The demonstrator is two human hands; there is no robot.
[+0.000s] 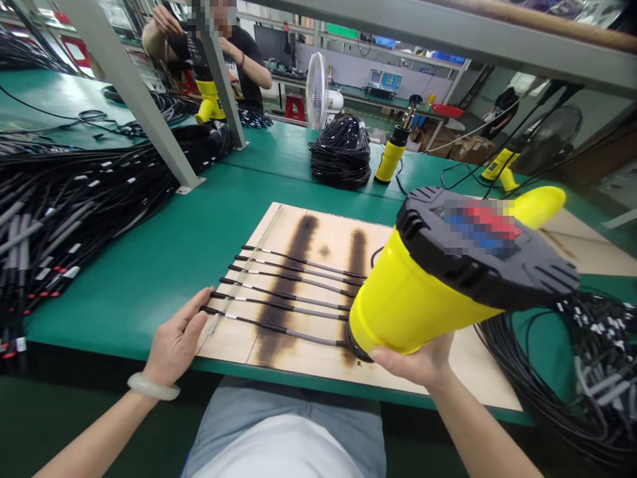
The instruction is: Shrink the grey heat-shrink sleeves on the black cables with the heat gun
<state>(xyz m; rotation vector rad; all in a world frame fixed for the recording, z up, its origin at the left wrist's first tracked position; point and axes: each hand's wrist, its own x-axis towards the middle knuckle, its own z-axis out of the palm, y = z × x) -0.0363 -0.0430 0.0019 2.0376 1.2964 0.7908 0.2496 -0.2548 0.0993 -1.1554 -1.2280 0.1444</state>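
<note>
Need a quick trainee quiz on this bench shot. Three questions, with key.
1. Which hand holds the yellow hot-air tool?
2. True or false: the left hand touches the cables laid on the scorched wooden board.
3. How many cables lie side by side on the board?

Key:
1. The right hand
2. True
3. Six
</note>
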